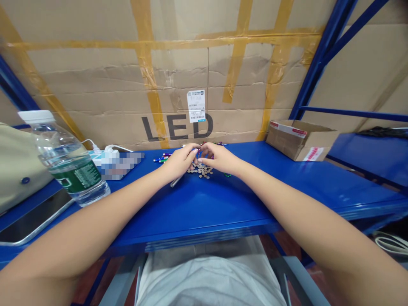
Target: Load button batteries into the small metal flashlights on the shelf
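small, flat, round discs, coin-like and dull silvery-brown, lie in a loose cluster on the smooth, glossy blue tabletop, just below the fingertips and between the two bare hands. the left hand bends inward over the left edge of the cluster, a slim grey rod showing from beneath it; whether its fingers grip anything i cannot tell. the right hand curls in from the other side, thumb a little apart from the bent fingers, and its hold cannot be made out either. slender, shiny coloured pens lie just left of and behind the left hand. farther out, a clear, ribbed plastic bottle with a green label stands at the left near a flat, dark-screened phone; an open carton sits at the right, and creased brown cardboard, strapped with glossy tape, rises behind.
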`<state>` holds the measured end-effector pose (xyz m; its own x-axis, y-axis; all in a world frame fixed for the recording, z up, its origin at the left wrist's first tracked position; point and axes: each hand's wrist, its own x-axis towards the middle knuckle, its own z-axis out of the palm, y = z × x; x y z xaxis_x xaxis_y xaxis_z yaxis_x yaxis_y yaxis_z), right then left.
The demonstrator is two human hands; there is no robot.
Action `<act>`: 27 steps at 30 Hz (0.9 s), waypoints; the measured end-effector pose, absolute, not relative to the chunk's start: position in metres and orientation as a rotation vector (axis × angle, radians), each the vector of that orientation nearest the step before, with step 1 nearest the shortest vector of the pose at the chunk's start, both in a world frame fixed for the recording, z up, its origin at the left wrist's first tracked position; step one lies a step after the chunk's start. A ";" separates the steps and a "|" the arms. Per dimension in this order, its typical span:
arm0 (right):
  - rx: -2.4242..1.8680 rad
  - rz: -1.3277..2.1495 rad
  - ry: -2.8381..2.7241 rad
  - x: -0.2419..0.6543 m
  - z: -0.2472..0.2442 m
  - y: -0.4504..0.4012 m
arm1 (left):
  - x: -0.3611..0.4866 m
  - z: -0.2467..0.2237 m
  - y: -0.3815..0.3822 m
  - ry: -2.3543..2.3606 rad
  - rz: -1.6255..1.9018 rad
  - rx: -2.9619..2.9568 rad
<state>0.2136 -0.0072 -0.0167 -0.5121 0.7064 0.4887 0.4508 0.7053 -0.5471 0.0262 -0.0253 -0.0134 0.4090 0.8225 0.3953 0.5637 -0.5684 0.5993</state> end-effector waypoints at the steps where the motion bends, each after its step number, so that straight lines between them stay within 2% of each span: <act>1: -0.869 0.459 -2.192 0.213 -0.017 -0.007 | 0.027 -0.013 -0.025 1.162 0.976 2.250; 9: -0.919 0.539 -2.082 0.214 -0.020 0.002 | 0.027 -0.010 -0.027 1.172 0.991 2.240; 16: -0.786 0.941 -1.942 0.207 -0.024 -0.002 | 0.026 -0.013 -0.022 1.129 0.991 2.185; 21: -0.833 0.773 -1.988 0.212 -0.026 0.005 | 0.020 -0.013 -0.017 1.237 0.980 2.238; 27: -0.995 0.315 -2.219 0.216 -0.022 0.004 | 0.019 -0.011 -0.019 1.340 0.947 2.443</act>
<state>0.2158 0.0045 -0.0223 -0.4801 0.7322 0.4831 0.5691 0.6790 -0.4637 0.0190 -0.0194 -0.0108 0.3843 0.8122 0.4390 0.6849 -0.5696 0.4544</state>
